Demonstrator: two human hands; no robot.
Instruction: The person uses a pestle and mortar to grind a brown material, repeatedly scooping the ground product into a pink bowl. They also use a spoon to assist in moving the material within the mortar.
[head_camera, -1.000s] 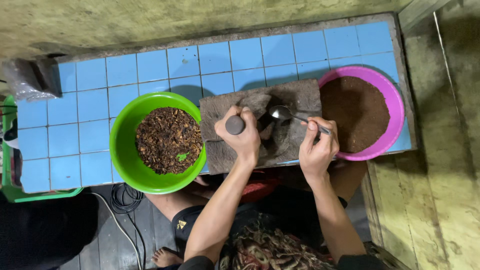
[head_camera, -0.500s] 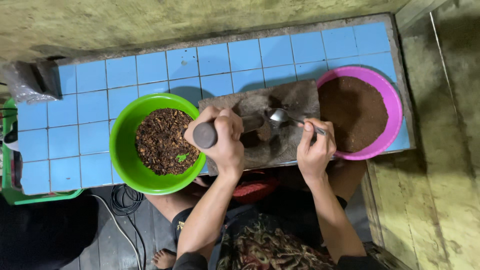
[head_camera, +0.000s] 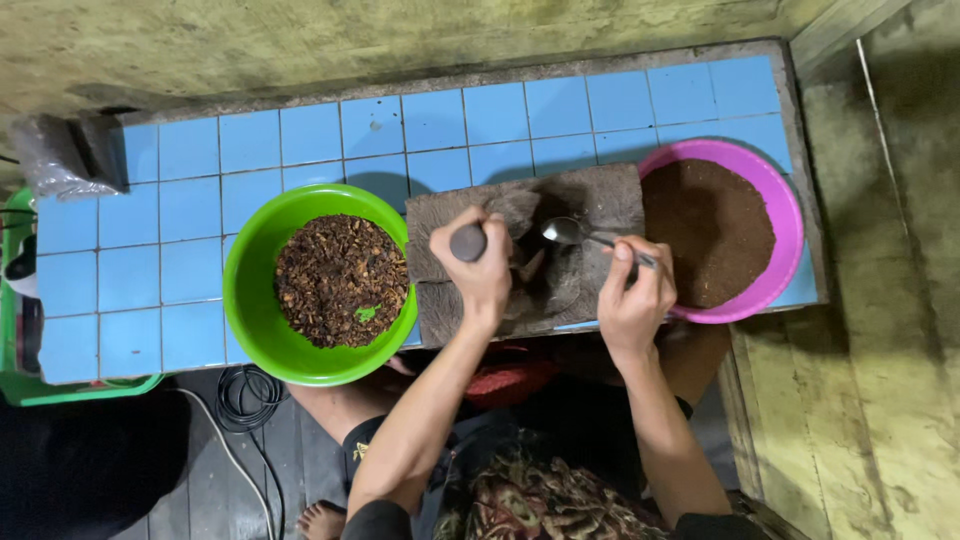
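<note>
On my far left the green bowl (head_camera: 262, 300) sits unmoved on the blue tiles (head_camera: 150, 240), full of coarse brown chips. Next comes the stone slab (head_camera: 600, 200), and here is the change: my left hand (head_camera: 482, 272), fist closed tight round the pestle (head_camera: 467, 242), had swung out over the bowl's rim half a second ago and is now back over the slab's middle, so the grinding stroke has returned to the heap. My right hand (head_camera: 634, 300) pinches the spoon (head_camera: 570, 232) by its handle, fingers curled shut, bowl of it resting on the slab. The pink bowl (head_camera: 780, 210) of fine powder stays at the right.
</note>
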